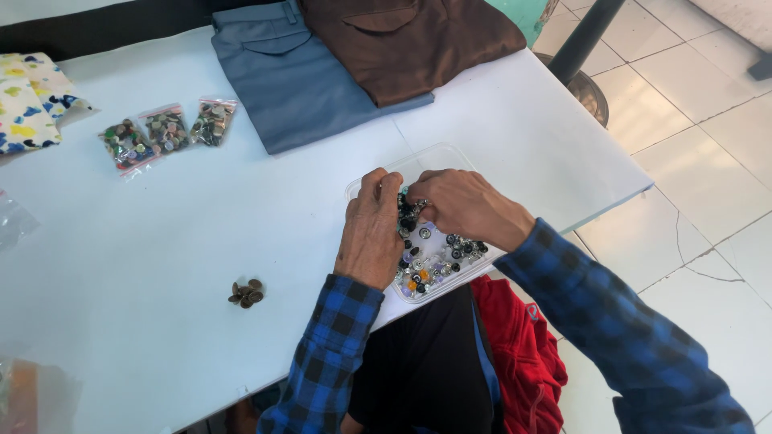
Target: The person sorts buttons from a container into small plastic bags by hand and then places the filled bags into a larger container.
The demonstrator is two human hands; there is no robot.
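A clear plastic tray (pixel 441 157) full of mixed buttons (pixel 438 261) sits at the near edge of a white table (pixel 241 217). My left hand (pixel 371 233) rests over the tray's left side, fingers curled down into the buttons. My right hand (pixel 466 207) reaches in from the right, its fingertips pinched among the buttons at the tray's middle. Whether either hand holds a button is hidden by the fingers. A small pile of brown buttons (pixel 246 293) lies on the table to the left of my left hand.
Three small clear bags of buttons (pixel 166 133) lie at the far left. Folded blue trousers (pixel 289 72) and brown trousers (pixel 410 40) lie at the back. A patterned cloth (pixel 28 100) is at the far left edge. A tiled floor (pixel 700 161) lies to the right.
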